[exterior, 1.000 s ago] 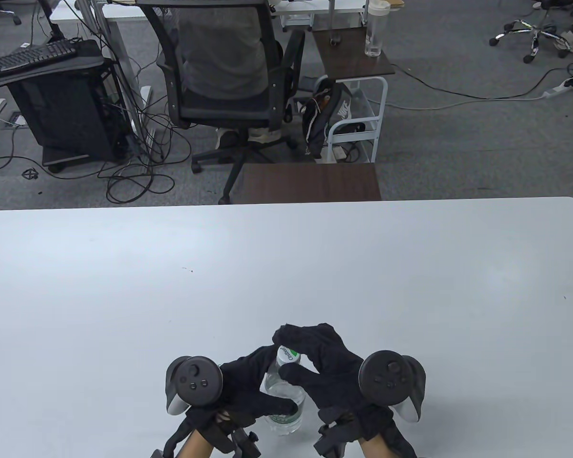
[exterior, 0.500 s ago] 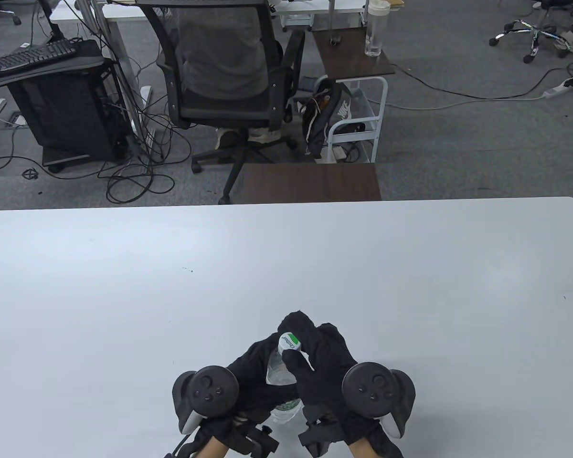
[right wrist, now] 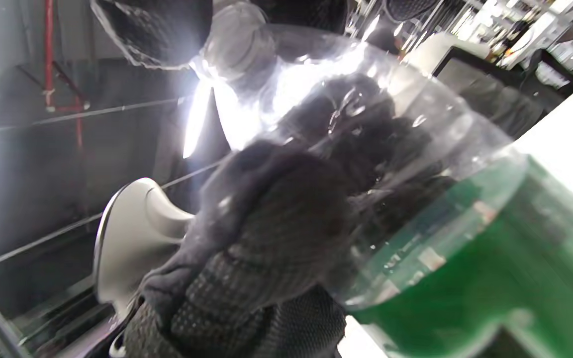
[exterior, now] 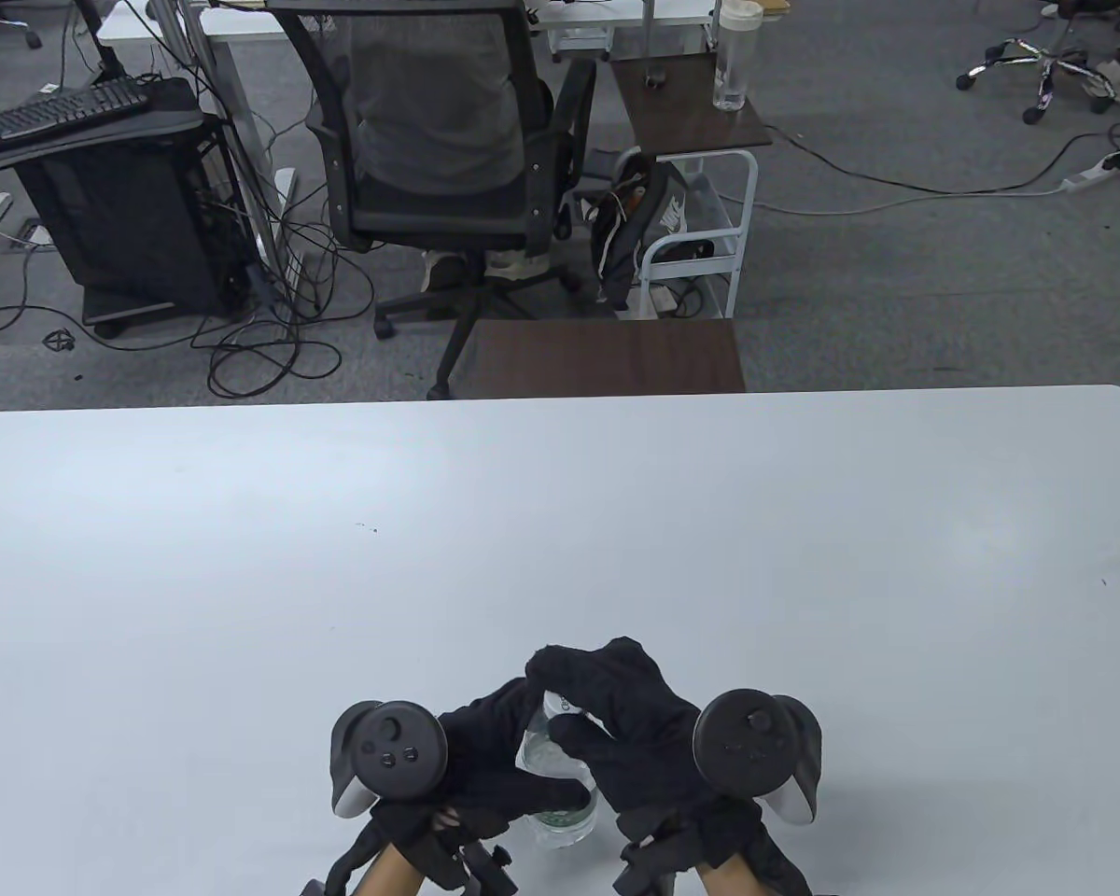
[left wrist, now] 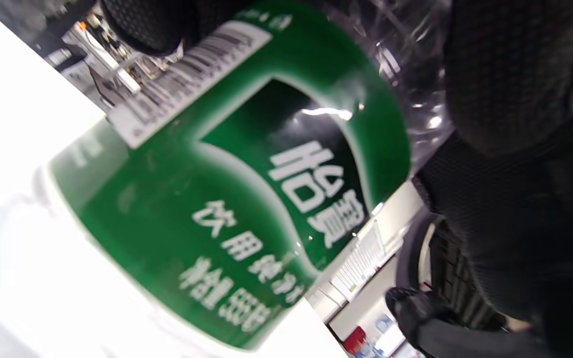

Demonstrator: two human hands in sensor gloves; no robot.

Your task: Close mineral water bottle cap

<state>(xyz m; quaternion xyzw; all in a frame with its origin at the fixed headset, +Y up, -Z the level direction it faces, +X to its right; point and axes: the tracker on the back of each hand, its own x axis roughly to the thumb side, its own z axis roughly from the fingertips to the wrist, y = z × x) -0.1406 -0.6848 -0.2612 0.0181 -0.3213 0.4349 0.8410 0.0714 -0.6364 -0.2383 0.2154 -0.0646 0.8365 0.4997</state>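
Your right hand (exterior: 630, 723) makes the working grip; its fingers (exterior: 569, 665) curl over the top of the bottle and close on the cap (right wrist: 237, 42), which sits directly under the fingertips and is almost wholly covered in the table view; in the right wrist view a white cap shows at the neck with a gloved fingertip pressed beside it; whether the cap is fully seated on its thread you cannot tell from these views.

Your left hand (exterior: 495, 761) forms the second grip; it wraps the clear body of the bottle (exterior: 560, 784) just below the right hand, with the thumb laid across the front near the green label (left wrist: 227, 189); I judge this hold is there to stop the bottle turning while the cap is twisted, so keep it firm.

The bottle stands close to upright between the two grips, its base on the surface (exterior: 560, 523), leaning slightly away from you; the cap is above the left grip and inside the right one.

Outward from the grips the surface stretches pale and wide; beyond its far edge stand an office chair (exterior: 448, 140) and a small brown side table (exterior: 607, 359).
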